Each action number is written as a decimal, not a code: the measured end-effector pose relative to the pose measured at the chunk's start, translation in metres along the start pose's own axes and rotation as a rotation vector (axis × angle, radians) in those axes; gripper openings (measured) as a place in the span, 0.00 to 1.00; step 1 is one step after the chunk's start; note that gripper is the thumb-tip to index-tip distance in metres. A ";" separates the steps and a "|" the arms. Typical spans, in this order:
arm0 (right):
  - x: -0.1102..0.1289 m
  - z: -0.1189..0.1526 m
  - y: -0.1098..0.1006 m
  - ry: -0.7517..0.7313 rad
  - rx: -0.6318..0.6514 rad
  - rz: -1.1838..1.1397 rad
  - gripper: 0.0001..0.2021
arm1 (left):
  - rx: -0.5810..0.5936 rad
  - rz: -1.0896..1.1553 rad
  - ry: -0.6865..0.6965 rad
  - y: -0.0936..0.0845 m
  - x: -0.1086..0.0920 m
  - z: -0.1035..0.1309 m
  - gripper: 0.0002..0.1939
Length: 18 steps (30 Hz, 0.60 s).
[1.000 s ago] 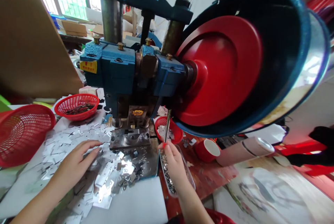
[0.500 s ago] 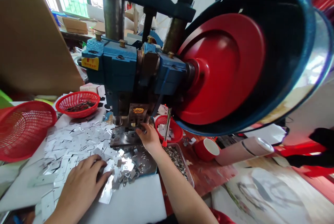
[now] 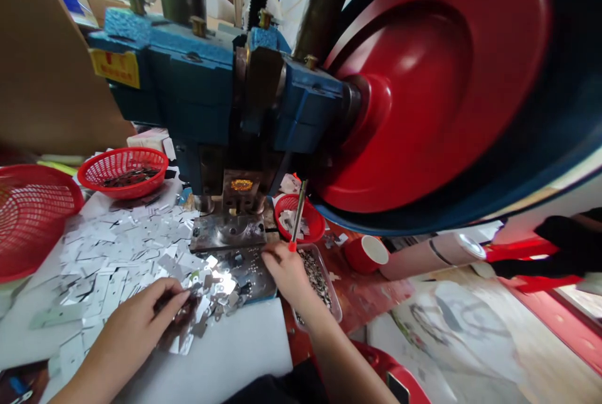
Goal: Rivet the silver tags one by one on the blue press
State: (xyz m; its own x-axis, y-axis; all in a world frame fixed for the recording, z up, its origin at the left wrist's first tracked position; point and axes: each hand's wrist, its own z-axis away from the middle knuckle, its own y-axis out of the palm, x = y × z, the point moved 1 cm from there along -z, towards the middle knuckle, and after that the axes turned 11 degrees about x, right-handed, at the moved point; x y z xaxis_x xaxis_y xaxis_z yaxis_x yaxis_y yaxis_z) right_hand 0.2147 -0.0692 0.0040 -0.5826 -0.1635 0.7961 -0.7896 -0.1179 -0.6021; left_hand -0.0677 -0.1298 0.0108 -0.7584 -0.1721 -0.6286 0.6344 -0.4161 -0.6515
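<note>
My left hand (image 3: 141, 313) is at the lower left over the pile of flat metal pieces (image 3: 126, 253), its thumb and fingers pinched on a small metal piece. My right hand (image 3: 286, 269) is beside the right edge of the press's base plate (image 3: 256, 272), close to the rod with a red tip (image 3: 299, 216). Its fingers are bent, and whether they hold anything is hidden. Behind both hands, the die block (image 3: 228, 231) sits under the blue press (image 3: 188, 84). Small shiny pieces (image 3: 216, 291) lie on the plate's left part.
Two red baskets (image 3: 125, 172) (image 3: 32, 222) stand at the left, one holding dark pieces. Right of the press are a small red basket (image 3: 308, 219), a tray of small parts (image 3: 322, 281), a red cup (image 3: 367, 253) and a large red wheel (image 3: 423, 90).
My right hand has moved from the die block back and to the right. My left hand's fingers have closed on a piece. The view has shifted closer to the press.
</note>
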 end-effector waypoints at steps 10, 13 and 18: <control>0.023 -0.002 0.017 -0.096 0.297 0.609 0.05 | 0.011 0.361 0.012 0.005 -0.011 -0.015 0.23; 0.032 -0.018 0.018 -0.125 0.162 0.522 0.05 | -0.029 0.381 0.060 0.001 -0.018 -0.022 0.24; 0.050 -0.061 0.023 -0.243 0.037 0.549 0.08 | 0.002 0.309 0.066 -0.003 -0.033 -0.034 0.21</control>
State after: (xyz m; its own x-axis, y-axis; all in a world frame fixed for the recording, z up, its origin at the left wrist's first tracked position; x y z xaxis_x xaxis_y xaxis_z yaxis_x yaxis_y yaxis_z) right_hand 0.1561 -0.0204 0.0336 -0.8396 -0.4285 0.3338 -0.3756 0.0140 -0.9267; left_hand -0.0395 -0.0926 0.0190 -0.5187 -0.2319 -0.8229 0.8327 -0.3553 -0.4248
